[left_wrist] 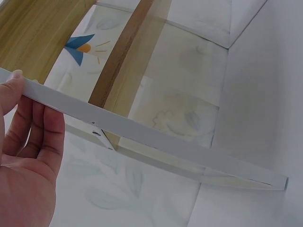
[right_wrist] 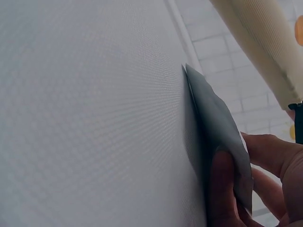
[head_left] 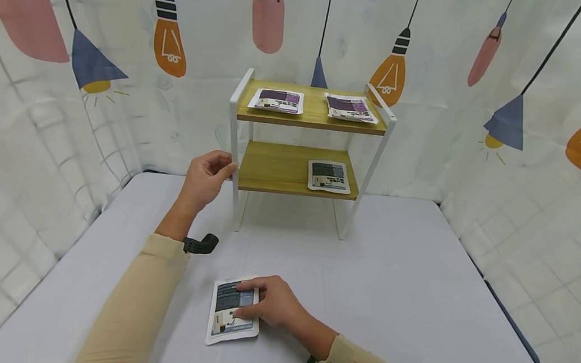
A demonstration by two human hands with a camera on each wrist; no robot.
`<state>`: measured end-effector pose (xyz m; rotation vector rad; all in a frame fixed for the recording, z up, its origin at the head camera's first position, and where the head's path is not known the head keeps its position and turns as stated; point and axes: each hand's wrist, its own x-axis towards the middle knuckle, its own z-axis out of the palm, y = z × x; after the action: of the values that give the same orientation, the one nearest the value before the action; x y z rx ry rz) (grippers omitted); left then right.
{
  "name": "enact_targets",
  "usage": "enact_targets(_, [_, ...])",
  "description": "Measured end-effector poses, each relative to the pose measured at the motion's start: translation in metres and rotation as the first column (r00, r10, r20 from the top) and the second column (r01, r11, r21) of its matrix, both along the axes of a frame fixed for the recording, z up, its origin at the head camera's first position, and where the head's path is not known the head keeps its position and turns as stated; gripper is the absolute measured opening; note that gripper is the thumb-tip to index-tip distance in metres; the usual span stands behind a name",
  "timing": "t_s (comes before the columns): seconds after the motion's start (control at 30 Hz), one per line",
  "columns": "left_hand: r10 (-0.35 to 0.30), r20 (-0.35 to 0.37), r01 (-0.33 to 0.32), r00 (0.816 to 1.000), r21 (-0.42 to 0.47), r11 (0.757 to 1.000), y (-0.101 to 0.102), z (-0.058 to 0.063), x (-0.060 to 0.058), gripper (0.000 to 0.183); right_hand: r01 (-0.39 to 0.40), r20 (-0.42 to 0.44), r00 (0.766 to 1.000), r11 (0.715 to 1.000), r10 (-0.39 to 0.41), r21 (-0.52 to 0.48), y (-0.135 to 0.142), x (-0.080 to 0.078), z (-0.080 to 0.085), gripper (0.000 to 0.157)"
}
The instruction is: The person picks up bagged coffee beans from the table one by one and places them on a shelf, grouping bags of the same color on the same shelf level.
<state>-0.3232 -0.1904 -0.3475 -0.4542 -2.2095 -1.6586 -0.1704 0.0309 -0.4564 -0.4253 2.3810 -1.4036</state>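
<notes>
My left hand [head_left: 207, 180] pinches the white metal frame [left_wrist: 156, 135] of a small two-tier shelf, at its left upright. Thumb on one side and curled fingers on the other show in the left wrist view. Near the front of the table, my right hand [head_left: 276, 302] holds a flat sachet [head_left: 230, 323] with a dark and pale printed label by its right edge. In the right wrist view the sachet [right_wrist: 220, 123] is between thumb and fingers, close to the white tabletop; whether it touches the cloth there I cannot tell.
On the shelf's wooden upper board [head_left: 314, 93] lie a purple-labelled sachet [head_left: 277, 101] at left and another purple-labelled sachet [head_left: 351, 108] at right. A dark-labelled sachet [head_left: 328, 176] lies on the right of the lower board [head_left: 276, 169]. Patterned curtains [head_left: 209, 46] surround the white table [head_left: 405, 279].
</notes>
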Motion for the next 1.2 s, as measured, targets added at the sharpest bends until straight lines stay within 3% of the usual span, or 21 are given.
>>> enact_targets(1.2, [0.001, 0.014, -0.001, 1.000, 0.000, 1.000, -0.0014, -0.0011, -0.0006, 0.030, 0.030, 0.018, 0.999, 1.000, -0.030, 0.006, -0.0010, -0.0050, -0.0076, 0.044])
